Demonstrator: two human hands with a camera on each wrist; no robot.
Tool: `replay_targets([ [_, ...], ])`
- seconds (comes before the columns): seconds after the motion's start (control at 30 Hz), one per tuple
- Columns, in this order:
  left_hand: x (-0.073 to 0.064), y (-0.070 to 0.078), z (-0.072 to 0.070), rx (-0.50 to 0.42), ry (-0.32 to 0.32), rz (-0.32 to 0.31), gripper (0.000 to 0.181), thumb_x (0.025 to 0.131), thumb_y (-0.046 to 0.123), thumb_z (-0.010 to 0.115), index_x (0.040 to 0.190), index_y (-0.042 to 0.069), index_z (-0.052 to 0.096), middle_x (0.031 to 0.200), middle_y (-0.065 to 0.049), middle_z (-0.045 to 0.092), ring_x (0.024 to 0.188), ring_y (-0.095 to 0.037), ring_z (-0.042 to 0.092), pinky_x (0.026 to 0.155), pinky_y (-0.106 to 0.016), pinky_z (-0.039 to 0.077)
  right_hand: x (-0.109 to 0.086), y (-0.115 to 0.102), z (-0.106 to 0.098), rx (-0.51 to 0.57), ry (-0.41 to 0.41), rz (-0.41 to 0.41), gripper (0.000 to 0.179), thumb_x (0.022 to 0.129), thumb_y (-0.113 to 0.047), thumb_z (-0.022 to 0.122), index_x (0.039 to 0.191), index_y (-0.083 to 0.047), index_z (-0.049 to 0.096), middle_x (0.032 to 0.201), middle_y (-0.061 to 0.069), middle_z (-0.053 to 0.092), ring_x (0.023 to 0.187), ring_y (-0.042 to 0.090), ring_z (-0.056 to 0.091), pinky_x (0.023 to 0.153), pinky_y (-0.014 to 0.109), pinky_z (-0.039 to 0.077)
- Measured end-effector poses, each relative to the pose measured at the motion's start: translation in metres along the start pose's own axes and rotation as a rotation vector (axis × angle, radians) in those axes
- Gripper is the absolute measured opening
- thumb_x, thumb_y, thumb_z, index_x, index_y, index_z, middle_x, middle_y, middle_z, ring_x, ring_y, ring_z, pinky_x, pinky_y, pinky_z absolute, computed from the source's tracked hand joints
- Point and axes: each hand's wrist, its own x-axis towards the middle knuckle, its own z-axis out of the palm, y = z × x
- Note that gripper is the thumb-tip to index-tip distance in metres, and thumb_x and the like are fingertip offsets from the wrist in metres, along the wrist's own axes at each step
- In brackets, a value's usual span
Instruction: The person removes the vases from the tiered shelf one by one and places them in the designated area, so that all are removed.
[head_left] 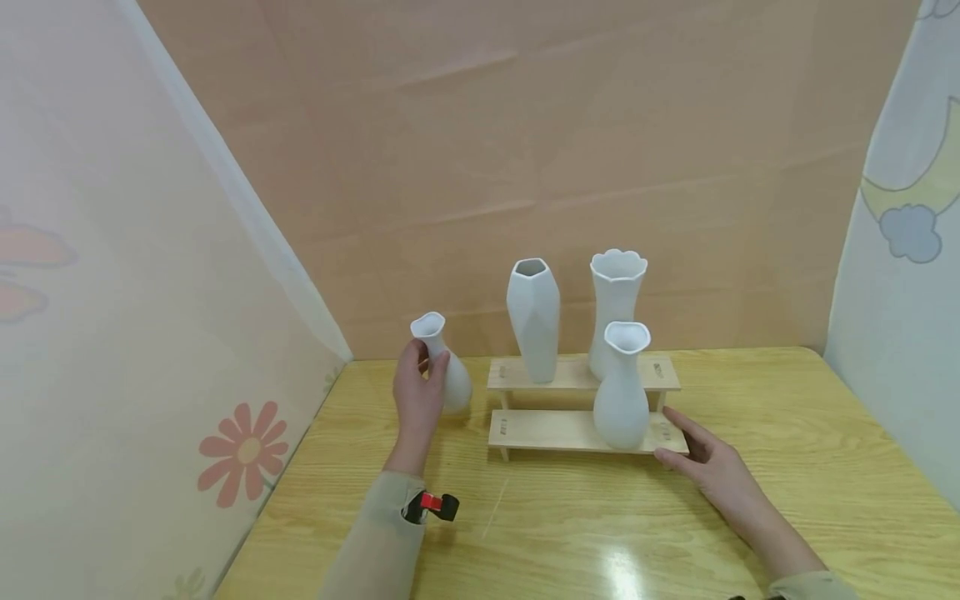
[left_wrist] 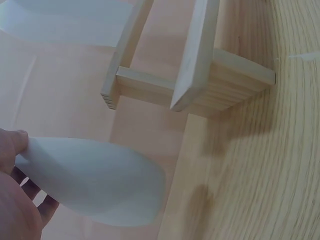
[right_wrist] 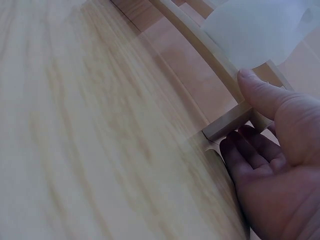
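Left of the two-tier wooden stand (head_left: pixel 551 427), my left hand (head_left: pixel 418 400) grips a small white vase (head_left: pixel 457 387) by its narrow neck. The vase leans, mouth tipped left; in the left wrist view its rounded base (left_wrist: pixel 135 185) hangs apart from the stand. At the stand's right end, my right hand (head_left: pixel 716 475) holds the lower shelf between thumb and fingers. The right wrist view has the thumb (right_wrist: pixel 257 90) on the board and fingers curled by the leg. A similar white vase (head_left: pixel 621 408) stands upright on the lower shelf, right side.
On the upper shelf are a faceted white vase (head_left: pixel 534 321) at left and a taller scalloped-rim vase (head_left: pixel 609 300) at right, partly hidden by the lower one. A wood-grain table (head_left: pixel 570 517) carries the stand. Patterned cloth walls (head_left: pixel 172 333) enclose the sides, a plain brown sheet (head_left: pixel 600 150) the back.
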Motion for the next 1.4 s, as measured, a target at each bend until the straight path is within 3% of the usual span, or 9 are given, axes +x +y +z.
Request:
replay_targets([
  [0.6,0.008,-0.019,0.025,-0.024,0.002,-0.031,0.035,0.107,0.014,0.075,0.139,0.0,0.067,0.135,-0.018,0.071,0.129,-0.038,0.066,0.11,-0.056,0.054,0.003,0.002,-0.003,-0.006,0.007,-0.01,0.088,0.108,-0.039,0.074,0.177,-0.016,0.024,0.181,0.02,0.01,0.163,0.053,0.012,0.099,0.003,0.034],
  [0.93,0.005,-0.026,0.028,-0.017,-0.002,-0.084,0.035,0.107,0.013,0.075,0.139,0.001,0.066,0.136,-0.018,0.07,0.13,-0.038,0.065,0.111,-0.055,0.053,0.003,0.005,-0.001,0.01,0.008,-0.018,0.087,0.108,-0.037,0.074,0.177,-0.016,0.025,0.181,0.018,0.012,0.163,0.052,0.013,0.1,0.002,0.033],
  [1.2,0.002,-0.029,0.031,-0.021,-0.012,-0.055,0.035,0.108,0.013,0.074,0.139,0.0,0.066,0.135,-0.019,0.07,0.13,-0.038,0.065,0.111,-0.057,0.053,0.004,0.005,0.0,0.011,0.013,-0.019,0.087,0.108,-0.037,0.075,0.176,-0.013,0.026,0.181,0.021,0.012,0.163,0.054,0.013,0.1,0.005,0.036],
  [1.4,0.003,-0.029,0.034,-0.016,-0.036,-0.075,0.038,0.109,0.016,0.073,0.143,0.002,0.064,0.139,-0.018,0.069,0.132,-0.038,0.064,0.113,-0.056,0.051,0.001,0.003,0.0,0.008,0.015,-0.005,0.088,0.107,-0.038,0.075,0.177,-0.014,0.026,0.181,0.021,0.011,0.163,0.053,0.013,0.1,0.004,0.035],
])
